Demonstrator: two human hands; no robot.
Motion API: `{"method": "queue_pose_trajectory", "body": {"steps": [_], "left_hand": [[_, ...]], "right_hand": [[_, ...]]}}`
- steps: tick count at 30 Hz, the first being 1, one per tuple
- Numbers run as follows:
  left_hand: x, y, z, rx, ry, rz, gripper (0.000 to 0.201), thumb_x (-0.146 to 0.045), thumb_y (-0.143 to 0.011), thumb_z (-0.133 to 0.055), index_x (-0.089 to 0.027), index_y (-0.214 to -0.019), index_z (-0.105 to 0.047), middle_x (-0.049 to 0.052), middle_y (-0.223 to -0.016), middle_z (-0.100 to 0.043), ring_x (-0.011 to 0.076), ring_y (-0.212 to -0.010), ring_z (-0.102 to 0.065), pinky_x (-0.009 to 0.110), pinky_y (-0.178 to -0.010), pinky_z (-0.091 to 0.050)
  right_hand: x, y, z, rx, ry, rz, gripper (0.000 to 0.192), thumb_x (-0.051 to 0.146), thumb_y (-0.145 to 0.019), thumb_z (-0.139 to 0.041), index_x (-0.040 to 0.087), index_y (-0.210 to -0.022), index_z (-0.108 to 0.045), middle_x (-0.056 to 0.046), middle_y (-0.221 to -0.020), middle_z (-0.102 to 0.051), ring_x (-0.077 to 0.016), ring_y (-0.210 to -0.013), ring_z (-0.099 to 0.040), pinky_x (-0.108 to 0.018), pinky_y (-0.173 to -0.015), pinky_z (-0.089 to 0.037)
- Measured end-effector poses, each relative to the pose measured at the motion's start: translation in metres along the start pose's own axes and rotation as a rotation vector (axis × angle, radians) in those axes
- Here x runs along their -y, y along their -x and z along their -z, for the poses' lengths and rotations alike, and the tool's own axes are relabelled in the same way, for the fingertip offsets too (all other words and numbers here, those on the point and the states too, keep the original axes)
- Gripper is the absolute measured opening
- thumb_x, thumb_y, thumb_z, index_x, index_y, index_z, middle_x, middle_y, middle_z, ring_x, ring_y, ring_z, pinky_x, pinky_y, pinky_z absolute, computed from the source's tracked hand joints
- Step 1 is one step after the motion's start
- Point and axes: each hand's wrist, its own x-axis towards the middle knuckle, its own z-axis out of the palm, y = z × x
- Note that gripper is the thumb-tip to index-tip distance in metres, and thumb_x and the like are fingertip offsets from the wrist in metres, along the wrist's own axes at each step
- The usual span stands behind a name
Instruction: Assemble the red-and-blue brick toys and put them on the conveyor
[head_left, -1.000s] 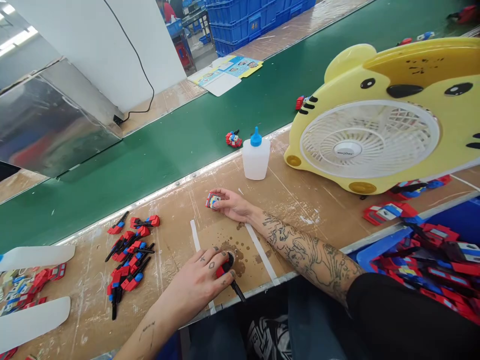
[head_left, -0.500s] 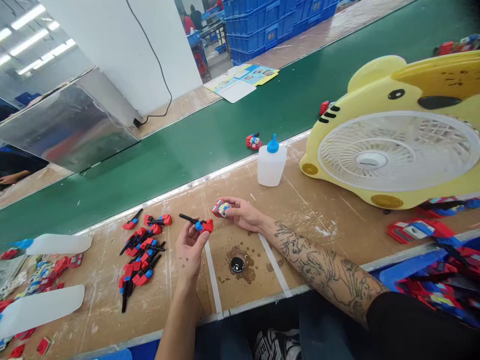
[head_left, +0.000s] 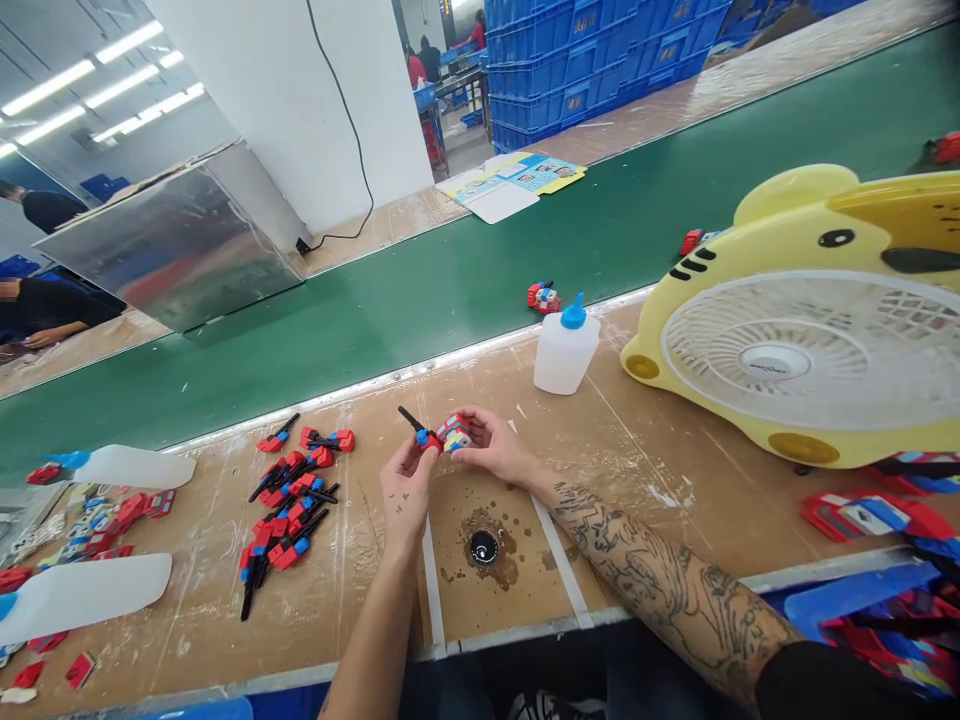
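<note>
Pinched in my left hand is a red and blue toy part with a black rod, the rod pointing up and left. My right hand grips a red, white and yellow toy piece. Both pieces meet or nearly meet between my fingertips; whether they are joined I cannot tell. Below my hands, a small round cup of dark liquid sits amid wet spots on the cardboard. Left of my left hand lies a pile of similar red parts with black rods.
A white squeeze bottle with a blue cap stands behind my right hand. The yellow fan fills the right side. Beyond runs a green conveyor belt carrying a toy. A blue bin holds toys at lower right. Two bottles lie left.
My hands have come together, bringing the rodded part in my left hand up against or close to the piece in my right. The camera view has shifted a little.
</note>
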Motion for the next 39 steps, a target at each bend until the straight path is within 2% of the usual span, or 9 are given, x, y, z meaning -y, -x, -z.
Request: {"method": "queue_pose_trajectory", "body": {"steps": [5,8,10,14,18,23,28,34,39], "left_hand": [[0.002,0.013,-0.025,-0.034,0.142,-0.022,0.04,-0.026,-0.072,-0.081,-0.018,-0.107,-0.063,0.006,-0.106,-0.069,0.0185,-0.101,-0.066,0.029,-0.092,-0.049],[-0.001,0.014,-0.041,-0.106,0.173,-0.073,0.038,-0.023,-0.071,-0.081,-0.019,-0.102,-0.059,0.003,-0.098,-0.066,0.0143,-0.091,-0.064,0.025,-0.086,-0.049],[-0.005,0.01,-0.047,-0.116,0.164,-0.091,0.035,-0.024,-0.072,-0.079,-0.019,-0.099,-0.058,0.001,-0.093,-0.064,0.0126,-0.084,-0.062,0.023,-0.081,-0.048],[-0.015,-0.014,-0.043,-0.06,0.003,-0.126,0.032,-0.026,-0.069,-0.078,-0.019,-0.092,-0.056,-0.003,-0.081,-0.06,0.0114,-0.073,-0.058,0.021,-0.071,-0.046],[-0.025,-0.073,-0.027,-0.011,-0.329,-0.19,0.034,-0.029,-0.069,-0.076,-0.02,-0.096,-0.057,-0.001,-0.083,-0.061,0.0134,-0.074,-0.059,0.025,-0.073,-0.046],[-0.039,-0.172,-0.016,-0.03,-1.07,-0.167,0.062,-0.036,-0.068,-0.075,-0.02,-0.123,-0.05,0.006,-0.105,-0.066,0.022,-0.099,-0.062,0.031,-0.086,-0.045],[-0.048,-0.244,-0.012,-0.002,-1.289,-0.027,0.056,-0.031,-0.06,-0.077,-0.017,-0.109,-0.054,0.016,-0.107,-0.067,0.033,-0.106,-0.062,0.035,-0.081,-0.047],[-0.04,-0.279,-0.019,0.083,-1.373,0.189,0.06,-0.031,-0.051,-0.082,-0.015,-0.102,-0.055,0.022,-0.103,-0.07,0.0374,-0.096,-0.067,0.037,-0.074,-0.049],[-0.03,-0.276,-0.019,0.084,-1.306,0.164,0.075,-0.043,-0.055,-0.083,-0.014,-0.117,-0.052,0.023,-0.116,-0.067,0.0376,-0.109,-0.064,0.037,-0.082,-0.047]], "right_hand": [[0.01,0.014,-0.016,-0.036,0.589,0.374,0.045,0.02,-0.08,-0.071,0.022,-0.122,-0.056,-0.008,-0.113,-0.066,-0.0227,-0.103,-0.063,-0.04,-0.092,-0.051],[0.015,0.017,-0.025,-0.09,0.742,0.588,0.043,0.017,-0.085,-0.064,0.023,-0.126,-0.053,-0.009,-0.11,-0.065,-0.0237,-0.101,-0.061,-0.04,-0.088,-0.052],[0.016,0.017,-0.027,-0.127,0.771,0.644,0.047,0.017,-0.086,-0.063,0.024,-0.131,-0.049,-0.011,-0.115,-0.062,-0.0248,-0.106,-0.06,-0.041,-0.09,-0.052],[0.014,0.015,-0.024,-0.109,0.756,0.559,0.063,0.02,-0.085,-0.066,0.023,-0.142,-0.039,-0.013,-0.13,-0.054,-0.0272,-0.122,-0.052,-0.045,-0.103,-0.046],[0.01,0.01,-0.017,-0.156,0.726,0.375,0.073,0.023,-0.081,-0.07,0.022,-0.145,-0.035,-0.013,-0.13,-0.054,-0.0279,-0.119,-0.053,-0.047,-0.103,-0.044],[0.007,0.006,-0.015,-0.13,0.713,0.308,0.055,0.022,-0.081,-0.069,0.022,-0.131,-0.047,-0.008,-0.109,-0.06,-0.025,-0.102,-0.058,-0.042,-0.093,-0.048],[0.007,0.004,-0.015,-0.088,0.716,0.284,0.045,0.021,-0.081,-0.069,0.02,-0.122,-0.052,-0.005,-0.099,-0.061,-0.0227,-0.094,-0.057,-0.038,-0.087,-0.047],[0.004,0.003,-0.013,-0.055,0.743,0.256,0.04,0.021,-0.079,-0.07,0.019,-0.117,-0.057,-0.003,-0.088,-0.059,-0.0208,-0.083,-0.057,-0.035,-0.079,-0.048],[0.007,0.002,-0.015,-0.049,0.773,0.136,0.038,0.023,-0.081,-0.068,0.019,-0.117,-0.059,-0.005,-0.094,-0.064,-0.0216,-0.082,-0.059,-0.035,-0.077,-0.047]]}}
